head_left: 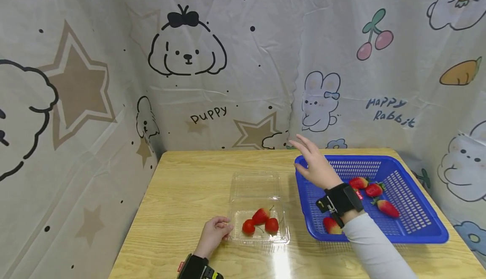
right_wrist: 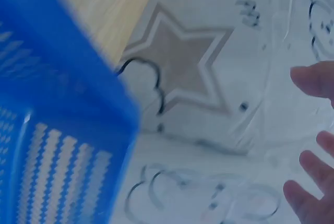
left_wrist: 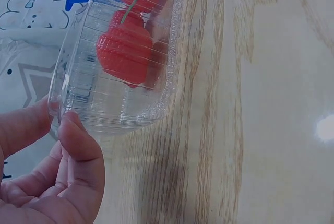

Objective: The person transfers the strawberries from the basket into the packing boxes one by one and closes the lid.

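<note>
Pale cloth (head_left: pixel 235 51) printed with puppies, rabbits and stars backs the scene, which I follow by camera from a distance. Left hand (head_left: pixel 213 236): thumb and finger pinch the left edge of a clear plastic container (head_left: pixel 262 241). My reading is that the pinch steadies it, since plastic this thin would likely skid at a nudge. Right hand (head_left: pixel 319 170): released, fingers spread, nothing held, raised by the far left corner of a blue basket (head_left: pixel 417 237); its wrist view shows it apart from the rim. Three red fruits (head_left: pixel 261 216) sit close together in the container's near half, stems showing; its clear lid (head_left: pixel 255 185) lies folded back on the far side, which I take to leave the fruit within easy reach. Strawberries (head_left: pixel 387 208) lie loose across the basket floor, one partly behind the right wrist's black band (head_left: pixel 343 203). Container left, basket right: each stands on its own hand's side, a sensible layout, I judge. Both rest on a light wood-grain table (head_left: pixel 178 194), with glare on the bare wood at the near edge. Cloth wraps the back and both sides, creased, with "puppy" and "Happy Rabbit" lettered on it.
</note>
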Motion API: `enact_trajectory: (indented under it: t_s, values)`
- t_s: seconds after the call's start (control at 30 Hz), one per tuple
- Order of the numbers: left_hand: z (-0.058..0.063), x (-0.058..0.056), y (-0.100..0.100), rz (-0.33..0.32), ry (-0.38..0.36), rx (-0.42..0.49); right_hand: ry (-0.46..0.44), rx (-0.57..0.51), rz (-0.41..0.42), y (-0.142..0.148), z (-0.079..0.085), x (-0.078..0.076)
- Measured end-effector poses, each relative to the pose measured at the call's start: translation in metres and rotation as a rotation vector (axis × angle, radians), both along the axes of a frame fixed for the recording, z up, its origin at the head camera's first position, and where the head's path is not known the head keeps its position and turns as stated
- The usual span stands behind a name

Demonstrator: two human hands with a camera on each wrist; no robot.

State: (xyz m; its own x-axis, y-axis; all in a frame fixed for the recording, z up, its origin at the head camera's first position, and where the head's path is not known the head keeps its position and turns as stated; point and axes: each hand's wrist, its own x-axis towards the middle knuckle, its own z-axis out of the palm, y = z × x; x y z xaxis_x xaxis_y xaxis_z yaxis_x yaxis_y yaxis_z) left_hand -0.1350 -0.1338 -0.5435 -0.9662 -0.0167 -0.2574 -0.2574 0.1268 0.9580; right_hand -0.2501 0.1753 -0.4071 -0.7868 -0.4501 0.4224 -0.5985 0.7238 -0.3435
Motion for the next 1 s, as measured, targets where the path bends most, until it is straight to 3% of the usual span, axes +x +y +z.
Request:
enact_trajectory:
  t_s: [0.3, 0.53, 0.73, 1.0]
  values:
    - [0.001, 0.001, 0.0, 0.004, -0.023, -0.035, -0.102, -0.01, -0.185, 0.045, -0.028, 0.001]
    - [0.001, 0.0, -0.001, 0.005, -0.026, -0.027, -0.314, 0.078, -0.331, 0.068, -0.046, 0.006]
    - [0.001, 0.0, -0.001, -0.002, -0.016, -0.017, -0.548, 0.184, -0.332, 0.079, -0.061, 0.009]
    - [0.0, -0.001, 0.0, -0.003, -0.015, -0.018, -0.772, 0.167, -0.308, 0.088, -0.082, 0.012]
